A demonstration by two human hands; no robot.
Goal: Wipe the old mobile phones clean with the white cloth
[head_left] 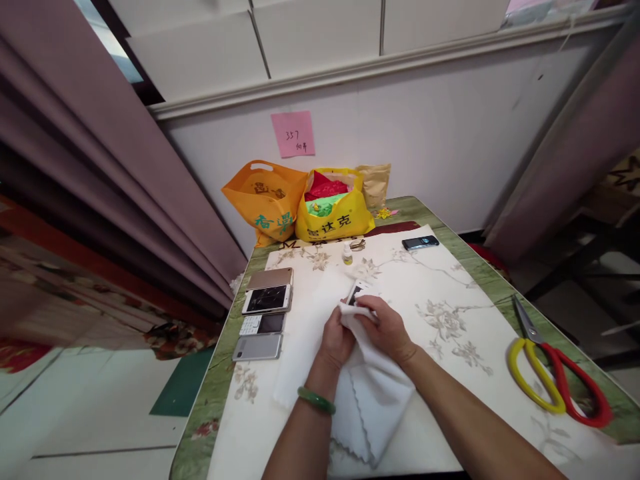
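Note:
Over the middle of the table, my left hand holds a white phone, whose upper end shows above the fingers. A green bangle circles that wrist. My right hand pinches a white cloth against the phone's face. The cloth hangs down between my forearms, its zigzag edge reaching toward the near side of the table. Most of the phone is hidden by the cloth and fingers. Just beyond the hands stands a small bottle with yellowish liquid.
Several phones lie in a column at the left, among them a cracked white phone. A dark phone lies at the back right. Scissors with yellow and red handles rest at the right edge. An orange bag and a yellow bag stand at the back.

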